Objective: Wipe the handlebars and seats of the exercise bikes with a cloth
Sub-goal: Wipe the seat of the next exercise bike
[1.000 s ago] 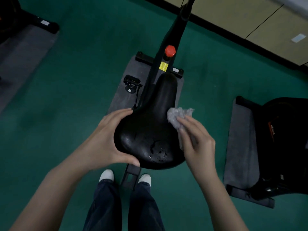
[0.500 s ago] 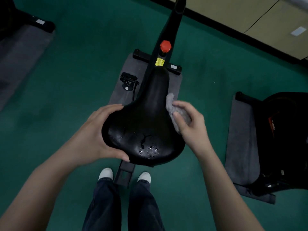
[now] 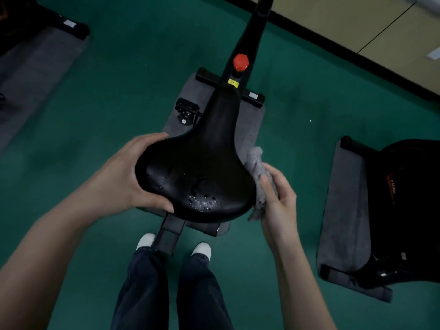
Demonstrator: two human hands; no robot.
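Note:
A black bike seat [image 3: 202,167] with a cracked, worn patch near its rear fills the middle of the head view. My left hand [image 3: 119,177] grips the seat's left rear edge, thumb on the back rim and fingers over the front curve. My right hand [image 3: 278,196] holds a grey cloth [image 3: 256,165] against the seat's right side edge. The bike's black frame [image 3: 252,36] with a red knob [image 3: 241,62] runs away from the seat's nose. The handlebars are out of view.
The bike stands on a grey mat [image 3: 248,129] on green floor. A pedal [image 3: 187,110] shows left of the frame. Another black bike [image 3: 404,206] on a grey mat sits at the right, a third bike base [image 3: 69,26] at the far left. My feet straddle the rear stabiliser.
My right hand has slid the cloth back along the seat's right edge, from beside the narrow nose down to the wide rear side. My left hand keeps its grip.

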